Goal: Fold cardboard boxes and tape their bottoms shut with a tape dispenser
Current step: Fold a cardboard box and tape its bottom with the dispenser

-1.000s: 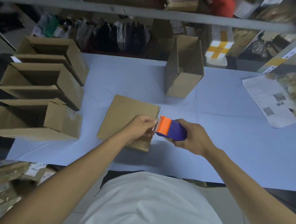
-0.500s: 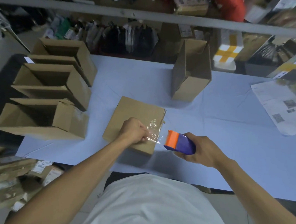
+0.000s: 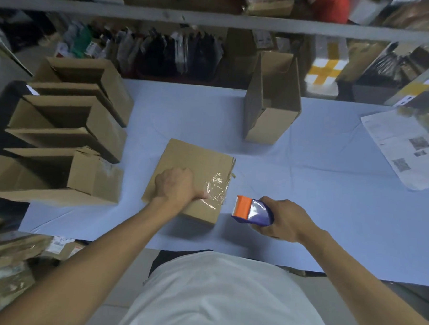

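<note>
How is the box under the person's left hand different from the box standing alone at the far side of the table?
The near box lies closed side up with clear tape on it; the far box stands open-topped and untouched. The left hand presses the near box; nothing touches the far one. Both are plain brown cardboard.

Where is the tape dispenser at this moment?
In the head view, the tape dispenser is in the right hand, above the blue table, just right of the cardboard box that the left hand presses.

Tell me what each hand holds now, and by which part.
The right hand holds the tape dispenser by its purple body, orange end free. The left hand holds nothing; it presses on the box beside the tape.
</note>
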{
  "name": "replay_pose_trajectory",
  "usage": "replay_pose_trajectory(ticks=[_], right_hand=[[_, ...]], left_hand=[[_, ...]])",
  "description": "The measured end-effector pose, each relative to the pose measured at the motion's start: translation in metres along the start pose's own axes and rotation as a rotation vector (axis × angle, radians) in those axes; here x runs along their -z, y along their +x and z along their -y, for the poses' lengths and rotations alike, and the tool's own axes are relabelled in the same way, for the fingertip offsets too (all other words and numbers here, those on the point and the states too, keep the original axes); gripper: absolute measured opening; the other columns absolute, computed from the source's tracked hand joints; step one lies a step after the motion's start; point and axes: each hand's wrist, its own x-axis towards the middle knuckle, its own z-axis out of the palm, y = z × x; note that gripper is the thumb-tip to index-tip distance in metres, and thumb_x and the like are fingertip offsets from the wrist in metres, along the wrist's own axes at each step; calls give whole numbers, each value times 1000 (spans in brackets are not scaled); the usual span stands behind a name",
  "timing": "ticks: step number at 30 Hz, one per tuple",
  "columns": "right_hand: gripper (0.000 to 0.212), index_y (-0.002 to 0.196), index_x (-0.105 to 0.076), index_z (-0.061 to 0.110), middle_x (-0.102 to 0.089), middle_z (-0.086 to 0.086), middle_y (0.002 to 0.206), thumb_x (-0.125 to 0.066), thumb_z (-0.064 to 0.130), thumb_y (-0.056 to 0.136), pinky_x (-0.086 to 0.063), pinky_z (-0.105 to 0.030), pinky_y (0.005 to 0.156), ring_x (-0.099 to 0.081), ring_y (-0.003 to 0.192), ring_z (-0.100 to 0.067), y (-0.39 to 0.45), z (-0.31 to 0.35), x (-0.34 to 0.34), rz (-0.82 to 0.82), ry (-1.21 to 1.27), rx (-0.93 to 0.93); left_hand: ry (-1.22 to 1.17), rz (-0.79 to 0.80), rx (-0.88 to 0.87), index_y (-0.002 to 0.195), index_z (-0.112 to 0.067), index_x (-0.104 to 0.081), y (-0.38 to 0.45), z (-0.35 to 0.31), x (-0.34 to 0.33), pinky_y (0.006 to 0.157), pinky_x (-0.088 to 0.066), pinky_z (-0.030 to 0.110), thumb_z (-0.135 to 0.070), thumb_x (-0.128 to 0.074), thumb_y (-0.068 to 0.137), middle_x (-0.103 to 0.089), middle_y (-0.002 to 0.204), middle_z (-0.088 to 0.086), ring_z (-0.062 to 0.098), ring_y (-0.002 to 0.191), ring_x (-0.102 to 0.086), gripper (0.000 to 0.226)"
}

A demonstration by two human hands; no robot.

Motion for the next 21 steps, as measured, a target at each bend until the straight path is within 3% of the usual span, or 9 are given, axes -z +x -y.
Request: replay_pose_trajectory(ticks=[2,4,6,7,11,13,15,18,21], right_hand=[[46,105,-48,36,-58,16,81,-67,59,70,-42,-28,58,-55,72,-16,2,5,-2,25,-27,1],[43,102,-48,34,-60,13,82,-66,59,72,-40,-26,57,-56,71,-18,7,13,-4,62,-58,11],[40,93,-49,29,-61,7,78,-63,58,69,-39,-26,54,-58,66,-19,14,23,-1,117,-25,-39],[38,88,-50,27,-60,4,77,-62,56,67,-39,-26,53,-58,64,-19,18,29,1,162,-31,-82],[44,86,-55,23,-58,-1,82,-66,62,66,-38,-28,56,-54,68,-22,23,41,-3,285,-219,-141],[57,86,-55,26,-58,4,81,-62,77,63,-37,-27,55,-55,69,-19,21,38,-1,206,-101,-228],[60,84,-53,28,-55,7,74,-56,84,64,-33,-26,50,-51,62,-14,21,32,9,45,-65,-287],[45,99,-49,23,-58,2,76,-54,66,85,-28,-27,48,-48,59,-22,26,20,14,-220,-128,-265],[28,115,-46,15,-61,-8,101,-57,28,93,-33,-30,54,-55,82,-31,33,17,2,-263,-81,-190]], left_hand=[[-94,38,-182,86,-20,-57,2,1,-5,68,-43,31,-50,-72,79,-64,96,9,31,96,-61,34],[-258,135,-527,98,-19,-61,1,2,-13,77,-46,34,-17,-61,89,-56,100,4,26,97,-54,10],[-277,147,-770,113,-25,-64,-1,1,-23,75,-39,27,-4,-54,88,-45,95,-2,16,92,-40,34],[-276,122,-802,115,-28,-64,1,1,-27,73,-35,24,-4,-52,88,-41,93,-4,14,90,-35,38],[-226,105,-793,114,-33,-63,0,0,-33,77,-37,30,-16,-51,93,-37,95,-2,20,94,-35,30],[-129,98,-737,108,-34,-60,-5,-8,-36,79,-34,32,-21,-50,92,-37,106,2,26,104,-35,23],[-82,72,-672,102,-31,-60,-13,-19,-42,84,-28,33,-21,-51,88,-35,130,11,30,118,-30,20],[-94,26,-577,102,-33,-63,-20,-27,-49,94,-26,38,-15,-56,80,-31,141,10,33,127,-29,29],[-236,-73,-441,116,-36,-53,-23,-32,-54,94,-29,39,-27,-53,83,-42,135,2,26,121,-38,35]])
